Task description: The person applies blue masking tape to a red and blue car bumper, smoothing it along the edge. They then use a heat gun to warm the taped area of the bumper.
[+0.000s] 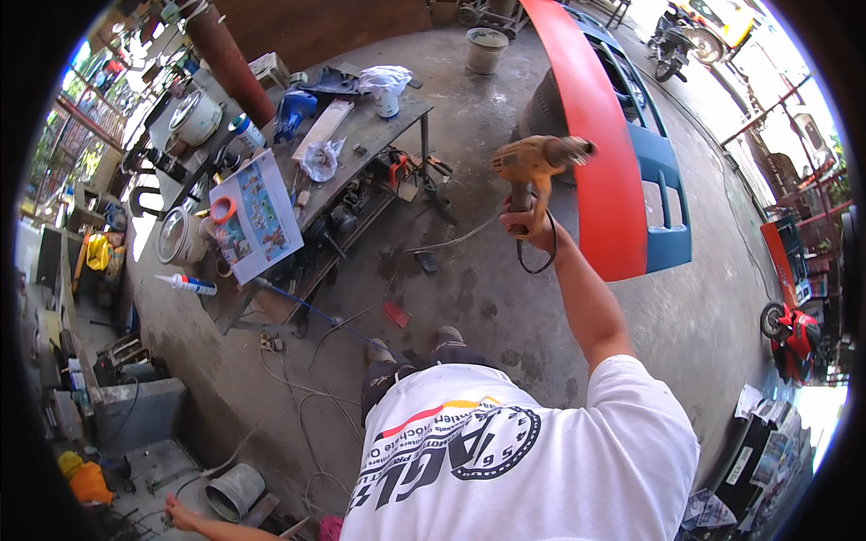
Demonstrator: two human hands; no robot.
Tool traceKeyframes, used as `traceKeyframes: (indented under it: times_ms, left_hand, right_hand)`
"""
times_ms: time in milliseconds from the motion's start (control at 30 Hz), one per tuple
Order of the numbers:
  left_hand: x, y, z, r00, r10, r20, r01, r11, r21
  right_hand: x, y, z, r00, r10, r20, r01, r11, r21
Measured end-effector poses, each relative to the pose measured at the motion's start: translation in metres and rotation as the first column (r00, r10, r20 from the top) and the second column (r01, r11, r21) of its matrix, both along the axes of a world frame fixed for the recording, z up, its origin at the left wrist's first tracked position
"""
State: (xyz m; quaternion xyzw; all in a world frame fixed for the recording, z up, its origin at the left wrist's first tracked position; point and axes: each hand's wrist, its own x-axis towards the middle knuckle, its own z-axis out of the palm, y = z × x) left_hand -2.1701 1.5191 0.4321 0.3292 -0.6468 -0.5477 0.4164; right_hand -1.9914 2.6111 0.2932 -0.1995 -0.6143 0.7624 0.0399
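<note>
My right hand (530,225) is closed round the handle of a worn yellow heat gun (525,162), held out in front of me. Its metal nozzle points right and overlaps the long red surface of a vehicle body panel (606,144), whose other side is dark blue with slots. I cannot tell whether nozzle and panel touch. A dark cord (543,269) loops below the handle. Far out at the lower left, my left hand (183,516) has bent fingers round something small and dark that I cannot make out, near a thin cable and a tipped grey bucket (236,492).
At the left a metal workbench (365,155) carries a printed sheet (271,225), an orange tape roll (223,210), a sealant tube (191,285), tubs and tools. Cables (311,392) lie across the concrete floor. A pail (486,50) stands at the back, a red motorcycle (796,338) at right.
</note>
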Motion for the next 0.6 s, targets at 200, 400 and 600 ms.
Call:
traceKeyframes:
  times_ms: [200, 400, 600]
  left_hand:
    - [0.028, -0.057, 0.031, 0.984, -0.172, 0.046, 0.177, 0.922, -0.344]
    - [0.016, -0.047, 0.081, 0.844, -0.329, -0.423, 0.224, 0.934, -0.279]
    - [0.164, -0.193, 0.156, 0.12, 0.933, 0.34, 0.018, 0.34, -0.94]
  right_hand:
    - [-0.111, -0.052, 0.148, 0.68, 0.377, 0.629, -0.451, -0.462, 0.764]
    - [-0.106, -0.054, 0.03, 0.456, -0.407, 0.792, -0.275, -0.91, -0.309]
    - [-0.028, -0.014, -0.132, 0.551, -0.354, 0.756, -0.682, -0.713, 0.162]
